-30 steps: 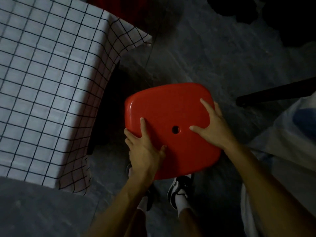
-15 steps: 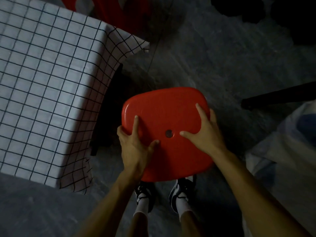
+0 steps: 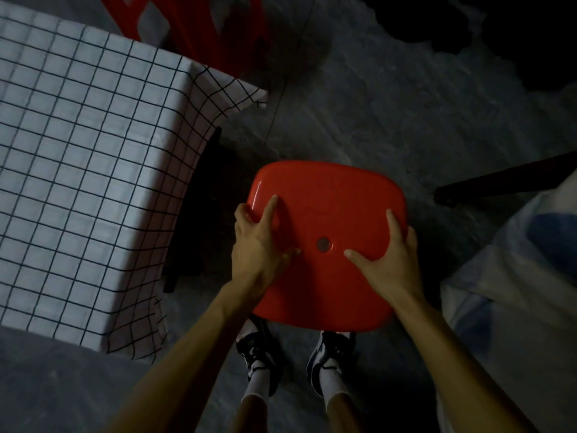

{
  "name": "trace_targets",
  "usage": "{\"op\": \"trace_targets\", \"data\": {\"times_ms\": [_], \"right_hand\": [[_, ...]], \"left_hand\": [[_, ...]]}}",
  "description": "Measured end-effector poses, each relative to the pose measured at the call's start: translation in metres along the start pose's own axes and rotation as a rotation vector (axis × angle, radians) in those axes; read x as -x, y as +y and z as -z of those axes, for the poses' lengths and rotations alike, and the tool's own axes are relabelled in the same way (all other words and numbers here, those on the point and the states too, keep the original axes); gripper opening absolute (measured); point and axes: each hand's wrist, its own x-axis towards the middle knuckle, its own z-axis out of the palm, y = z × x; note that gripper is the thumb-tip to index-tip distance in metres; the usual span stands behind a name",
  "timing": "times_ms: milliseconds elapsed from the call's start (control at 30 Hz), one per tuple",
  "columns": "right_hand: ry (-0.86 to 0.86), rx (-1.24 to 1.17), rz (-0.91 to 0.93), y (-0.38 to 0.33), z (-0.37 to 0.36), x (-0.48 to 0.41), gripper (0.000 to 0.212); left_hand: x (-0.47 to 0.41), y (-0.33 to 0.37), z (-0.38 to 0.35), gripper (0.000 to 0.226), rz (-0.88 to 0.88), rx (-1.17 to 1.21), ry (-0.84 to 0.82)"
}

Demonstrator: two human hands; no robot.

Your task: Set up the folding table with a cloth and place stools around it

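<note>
Head view is looking straight down on a red stool, which we are holding by its seat just to the right of the table, near its closer corner. Our left hand is gripping the seat's left edge: thumb and forefinger are lying on top while the other fingers are curling over the rim. Our right hand is clamping the right edge the same way, its thumb pointing toward the small round hole in the seat. The seat is hiding the stool's legs, so we cannot tell whether they are touching the floor.

A checked cloth is covering the tabletop and hanging over its edges, and a dark table leg is showing beneath it, between cloth and stool. A second red stool is standing at the table's far side. Our shoes are peeking out under the seat's near edge. To the right, a dark bar is lying above some pale fabric.
</note>
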Motion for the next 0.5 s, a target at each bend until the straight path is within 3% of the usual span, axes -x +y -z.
{"op": "trace_targets", "data": {"times_ms": [500], "right_hand": [[-0.043,-0.013,-0.031,0.007,-0.007,-0.001,0.107]], "left_hand": [[-0.016,0.002,-0.004,0.103,-0.004,-0.062,-0.116]]}}
